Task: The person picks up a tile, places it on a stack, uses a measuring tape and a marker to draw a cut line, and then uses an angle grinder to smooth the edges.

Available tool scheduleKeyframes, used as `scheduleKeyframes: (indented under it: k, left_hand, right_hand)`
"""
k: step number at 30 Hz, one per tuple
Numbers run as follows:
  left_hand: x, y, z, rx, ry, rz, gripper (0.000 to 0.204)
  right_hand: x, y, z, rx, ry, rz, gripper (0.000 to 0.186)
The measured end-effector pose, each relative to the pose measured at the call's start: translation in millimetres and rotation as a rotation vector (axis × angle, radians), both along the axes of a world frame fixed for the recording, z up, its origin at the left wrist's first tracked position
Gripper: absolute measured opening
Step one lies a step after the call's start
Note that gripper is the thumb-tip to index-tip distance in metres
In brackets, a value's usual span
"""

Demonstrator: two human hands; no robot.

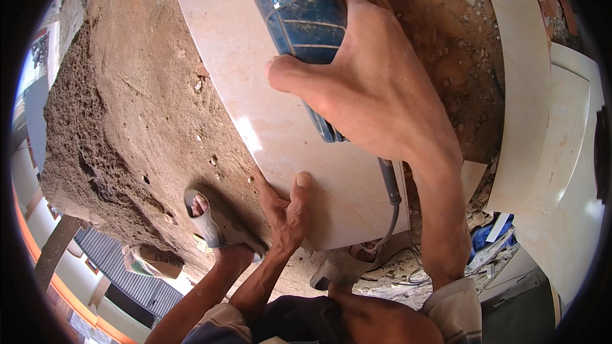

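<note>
My right hand (376,83) is wrapped from above around the body of a blue corded angle grinder (309,28). The grinder's front end runs out of the picture at the top, so its disc does not show. Under it lies a large, glossy cream tile (344,197), set at a slant. My left hand (285,213) grips the tile's near left edge, thumb on the top face and fingers mostly hidden at the side and below. From the grinder's rear a grey cord (393,207) drops over the tile's near edge.
Rough sandy ground (146,76) spreads left of the tile. My sandalled feet stand close to its near edge, the left sandal (220,216) beside my left hand. More cream tiles (526,108) are piled on the right, near rubble and a blue plastic bag (497,239). A paper bag (153,261) sits lower left.
</note>
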State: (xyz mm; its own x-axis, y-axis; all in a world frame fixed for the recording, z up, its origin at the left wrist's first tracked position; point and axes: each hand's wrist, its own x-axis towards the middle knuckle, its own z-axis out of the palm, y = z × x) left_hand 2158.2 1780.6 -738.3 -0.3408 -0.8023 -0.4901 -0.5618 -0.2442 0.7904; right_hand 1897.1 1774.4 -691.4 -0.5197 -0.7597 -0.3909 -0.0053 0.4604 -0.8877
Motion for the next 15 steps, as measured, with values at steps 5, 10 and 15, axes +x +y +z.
scheduleKeyframes:
  k: [5, 10, 15]
  left_hand:
    - [1, 0, 0, 0.003, -0.015, -0.002, 0.095]
    - [-3, 2, 2, 0.027, -0.008, 0.007, 0.097]
    - [1, 1, 2, -0.004, -0.024, 0.011, 0.096]
  right_hand:
    - [1, 0, 1, 0.030, -0.022, 0.007, 0.034]
    - [-1, 3, 6, 0.063, -0.027, -0.014, 0.031]
    - [1, -1, 3, 0.099, -0.042, 0.021, 0.032]
